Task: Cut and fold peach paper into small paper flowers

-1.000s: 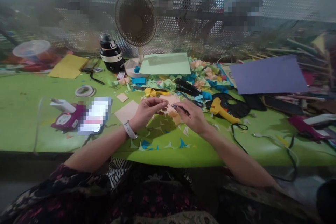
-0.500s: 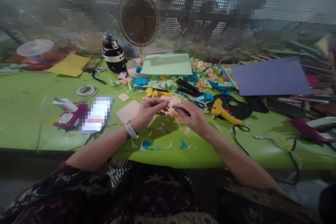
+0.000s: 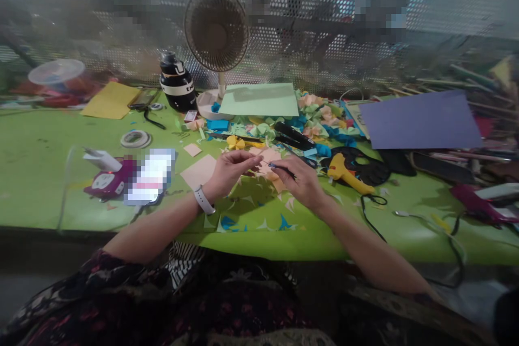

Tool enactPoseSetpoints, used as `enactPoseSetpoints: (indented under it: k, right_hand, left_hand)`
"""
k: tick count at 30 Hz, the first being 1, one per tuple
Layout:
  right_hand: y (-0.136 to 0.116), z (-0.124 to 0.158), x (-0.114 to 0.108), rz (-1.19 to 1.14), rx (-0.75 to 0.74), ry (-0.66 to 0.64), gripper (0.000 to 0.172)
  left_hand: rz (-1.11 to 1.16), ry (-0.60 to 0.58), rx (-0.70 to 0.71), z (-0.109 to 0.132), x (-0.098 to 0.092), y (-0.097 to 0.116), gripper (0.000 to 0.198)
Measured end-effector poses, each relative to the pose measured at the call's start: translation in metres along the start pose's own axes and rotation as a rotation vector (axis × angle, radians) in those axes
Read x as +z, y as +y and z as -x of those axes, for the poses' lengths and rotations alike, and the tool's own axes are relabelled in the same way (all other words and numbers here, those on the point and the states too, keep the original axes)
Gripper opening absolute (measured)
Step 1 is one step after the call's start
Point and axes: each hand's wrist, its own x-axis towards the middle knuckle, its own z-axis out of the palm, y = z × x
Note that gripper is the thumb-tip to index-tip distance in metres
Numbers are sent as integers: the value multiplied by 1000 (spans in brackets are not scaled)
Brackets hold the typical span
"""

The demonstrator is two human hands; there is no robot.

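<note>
My left hand [image 3: 233, 170], with a white band on the wrist, pinches a small piece of peach paper [image 3: 265, 168] above the green table [image 3: 40, 173]. My right hand [image 3: 298, 181] is closed on a thin dark tool [image 3: 281, 168] whose tip points at that paper. The two hands sit close together, fingertips a few centimetres apart. Paper offcuts [image 3: 251, 216] in blue and pale colours lie on the table below them.
A peach square [image 3: 198, 171] lies left of my hands. A yellow glue gun [image 3: 346, 172], black scissors [image 3: 292, 135], a fan [image 3: 216, 32], a dark bottle [image 3: 176, 86], tape rolls [image 3: 135, 139], green paper [image 3: 259, 100] and purple paper [image 3: 419, 119] stand around. Cables [image 3: 377, 211] trail right.
Both hands stay almost where they were, with only slight finger movement on the paper; the view has shifted a little.
</note>
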Motion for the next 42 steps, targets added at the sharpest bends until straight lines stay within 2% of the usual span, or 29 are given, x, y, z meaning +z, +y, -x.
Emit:
enactPoseSetpoints:
  k: [5,12,20,30,42]
  right_hand:
    - [-1,-2,0,14,-24,16,13]
    - [-1,-2,0,-19,30,-28,15]
    - [-1,-2,-1,-60,60,-76,19]
    - [1,-1,0,-54,33,-65,16]
    - [-1,-1,0,-87,76,-139,20]
  left_hand:
    - [7,-16,25,0,0,-3,38]
    - [-5,-29,65,0,-1,-4,31]
    - [-2,-35,46,3,2,-2,30]
    - [-7,-46,41,3,0,-1,27]
    - [29,-55,32,2,1,-2,29]
